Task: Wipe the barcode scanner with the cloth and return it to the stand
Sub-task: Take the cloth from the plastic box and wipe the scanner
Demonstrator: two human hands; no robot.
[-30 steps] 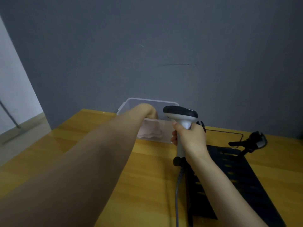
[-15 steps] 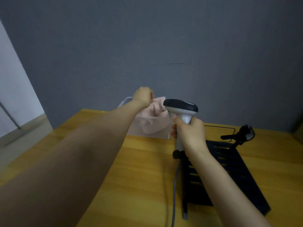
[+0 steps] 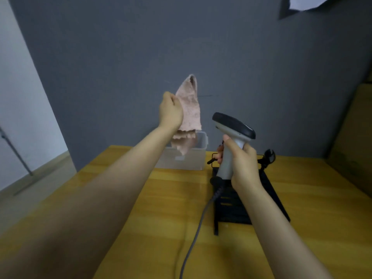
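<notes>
Lifted clear of the bin, left hand (image 3: 171, 111) clutches cloth (image 3: 189, 109); right (image 3: 240, 164) grips scanner (image 3: 233, 127).

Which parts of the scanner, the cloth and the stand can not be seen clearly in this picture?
Head view only:
- Scanner: the right hand covers its handle; the scan window faces away.
- Cable: cut off by the bottom edge.
- Cloth: motion-blurred; the left hand hides the gripped part.
- Stand: small, dark, partly behind the right hand.
- Clear box: contents unclear behind the cloth.
</notes>
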